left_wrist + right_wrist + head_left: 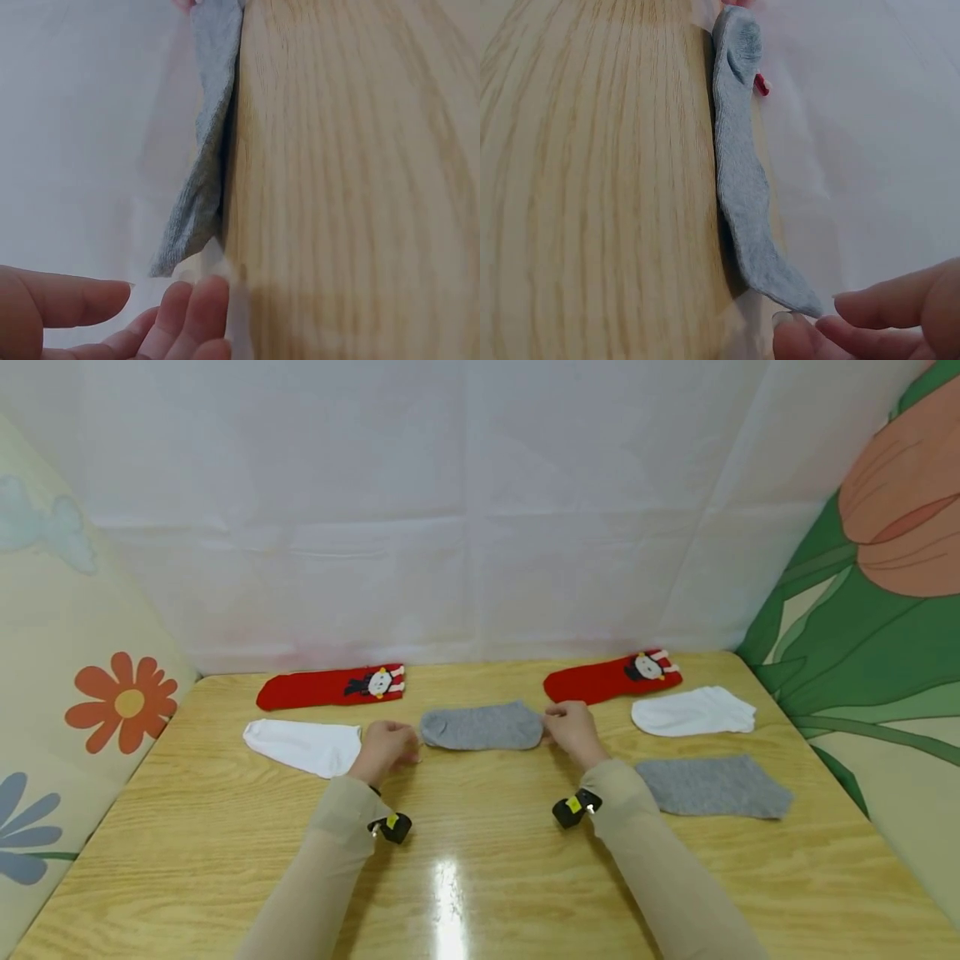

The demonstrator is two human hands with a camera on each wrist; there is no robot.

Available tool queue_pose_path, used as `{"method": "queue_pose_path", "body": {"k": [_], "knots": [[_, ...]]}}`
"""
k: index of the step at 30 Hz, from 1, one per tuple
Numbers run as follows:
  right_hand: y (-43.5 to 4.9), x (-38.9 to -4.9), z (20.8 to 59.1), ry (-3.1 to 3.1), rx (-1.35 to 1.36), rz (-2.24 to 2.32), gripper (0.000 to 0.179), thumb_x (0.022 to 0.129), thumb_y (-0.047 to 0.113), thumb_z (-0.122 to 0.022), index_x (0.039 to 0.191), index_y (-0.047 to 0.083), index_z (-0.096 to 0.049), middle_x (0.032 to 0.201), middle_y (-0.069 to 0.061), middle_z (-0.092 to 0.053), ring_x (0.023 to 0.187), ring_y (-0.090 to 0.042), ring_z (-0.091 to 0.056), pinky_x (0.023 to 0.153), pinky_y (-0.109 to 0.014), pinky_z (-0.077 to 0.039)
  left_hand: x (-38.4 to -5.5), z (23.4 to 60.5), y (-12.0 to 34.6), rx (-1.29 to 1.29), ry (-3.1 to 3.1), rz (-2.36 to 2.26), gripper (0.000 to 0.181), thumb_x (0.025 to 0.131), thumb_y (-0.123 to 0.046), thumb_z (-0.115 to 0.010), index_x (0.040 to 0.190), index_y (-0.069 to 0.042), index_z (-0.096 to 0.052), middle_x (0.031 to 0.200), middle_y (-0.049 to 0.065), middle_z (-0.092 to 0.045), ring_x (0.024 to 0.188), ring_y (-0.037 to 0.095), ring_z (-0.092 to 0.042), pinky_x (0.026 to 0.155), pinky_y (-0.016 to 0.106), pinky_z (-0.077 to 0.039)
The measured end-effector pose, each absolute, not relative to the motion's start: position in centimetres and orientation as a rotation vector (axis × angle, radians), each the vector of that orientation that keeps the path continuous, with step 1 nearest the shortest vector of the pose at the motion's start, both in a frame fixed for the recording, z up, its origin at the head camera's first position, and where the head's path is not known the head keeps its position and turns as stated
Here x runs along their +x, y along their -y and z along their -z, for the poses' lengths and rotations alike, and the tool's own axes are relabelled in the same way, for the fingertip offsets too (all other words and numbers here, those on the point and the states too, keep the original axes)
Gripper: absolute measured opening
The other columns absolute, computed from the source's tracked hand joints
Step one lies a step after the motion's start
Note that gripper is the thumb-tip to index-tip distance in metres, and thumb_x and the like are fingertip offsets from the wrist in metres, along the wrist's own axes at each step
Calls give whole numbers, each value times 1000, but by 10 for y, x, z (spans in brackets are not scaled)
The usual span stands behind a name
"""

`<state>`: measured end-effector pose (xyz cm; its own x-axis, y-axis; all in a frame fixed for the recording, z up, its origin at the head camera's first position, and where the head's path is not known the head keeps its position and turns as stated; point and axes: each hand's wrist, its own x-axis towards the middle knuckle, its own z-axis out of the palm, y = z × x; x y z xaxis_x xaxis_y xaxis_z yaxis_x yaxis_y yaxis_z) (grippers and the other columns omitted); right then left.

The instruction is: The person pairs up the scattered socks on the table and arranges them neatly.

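A grey ankle sock [482, 727] lies lengthwise on the table between the two hands. Just off its left end is my left hand [387, 750]; in the left wrist view its thumb and fingers [204, 307] are spread apart with nothing between them. At the other end, my right hand [573, 732] pinches the sock's tip between thumb and fingers [885, 304], as the right wrist view shows. A second grey sock [716, 786] lies flat beside the right forearm.
Red socks with a character print lie at the back left [322, 687] and back right [600, 680]. One white sock [303, 745] is left of my left hand, another white sock [693, 712] at the right. A white cloth [465, 510] hangs behind the wooden table [480, 860].
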<state>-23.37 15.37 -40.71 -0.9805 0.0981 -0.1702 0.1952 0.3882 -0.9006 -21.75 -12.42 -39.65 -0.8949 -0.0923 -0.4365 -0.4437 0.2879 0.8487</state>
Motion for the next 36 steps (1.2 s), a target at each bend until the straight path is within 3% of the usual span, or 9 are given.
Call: {"method": "queue_pose_path", "body": {"k": [3, 7, 18, 36], "knots": [[-158, -230, 407, -2565, 280, 1656, 36, 85, -2, -53, 118, -17, -59, 107, -31, -63, 62, -15, -63, 60, -23, -52, -213, 396, 126, -481, -2258, -1639, 32, 98, -11, -48, 121, 9, -56, 96, 12, -64, 61, 8, -61, 56, 23, -47], [-163, -225, 405, -2557, 273, 1670, 33, 89, -2, -53, 117, -18, -58, 99, -28, -65, 67, -18, -63, 62, -25, -54, -207, 397, 126, -467, -2256, -1657, 34, 98, -11, -48, 124, 10, -54, 97, 14, -65, 60, 9, -61, 54, 23, -46], [-178, -210, 404, -2550, 320, 1649, 33, 94, 0, -52, 121, -19, -54, 97, -27, -65, 66, -13, -59, 61, -23, -52, -190, 399, 121, -430, -2209, -1741, 33, 100, -7, -48, 126, 13, -51, 95, 15, -64, 60, 10, -61, 52, 22, -48], [-186, -191, 394, -2558, 325, 1633, 32, 96, 1, -52, 121, -19, -53, 94, -24, -64, 63, -12, -58, 58, -21, -49, -168, 401, 110, -405, -2169, -1802, 32, 100, -5, -48, 124, 15, -52, 96, 17, -64, 69, 13, -64, 65, 27, -55]]}}
